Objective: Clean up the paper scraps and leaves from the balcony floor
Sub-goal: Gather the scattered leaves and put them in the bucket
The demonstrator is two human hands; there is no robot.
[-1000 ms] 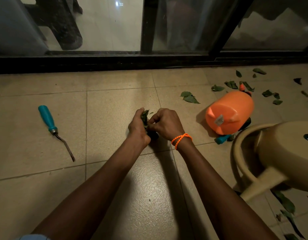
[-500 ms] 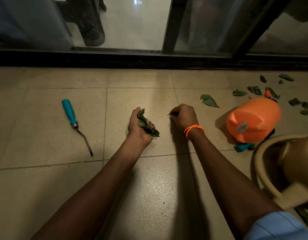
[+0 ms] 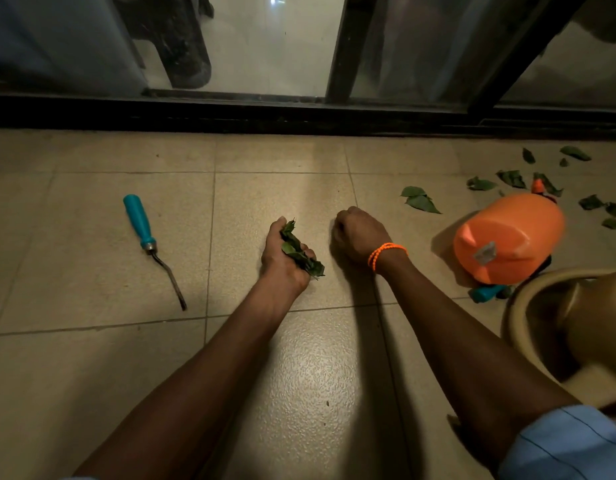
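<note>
Far to the left of my left hand lies a teal-handled tool [image 3: 140, 223], untouched. My left hand [image 3: 285, 258] is curled closed around a wad of leaves [image 3: 299, 251], kept low as a collecting store, I judge. My right hand [image 3: 360, 233] is fisted, knuckles up; whether it holds anything I cannot tell. Further right, scattered leaves [image 3: 420, 200] surround a tipped orange jug [image 3: 507, 237]; the tan watering can [image 3: 576, 323] shows no visible contents.

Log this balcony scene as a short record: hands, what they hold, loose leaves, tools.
left hand: grip closed on a bunch of green leaves
right hand: fisted, contents hidden
loose green leaves: on beige tiled floor, right side
teal-handled hand tool: lying left
orange plastic sprayer bottle: tipped over, right
beige watering can: right edge
</note>
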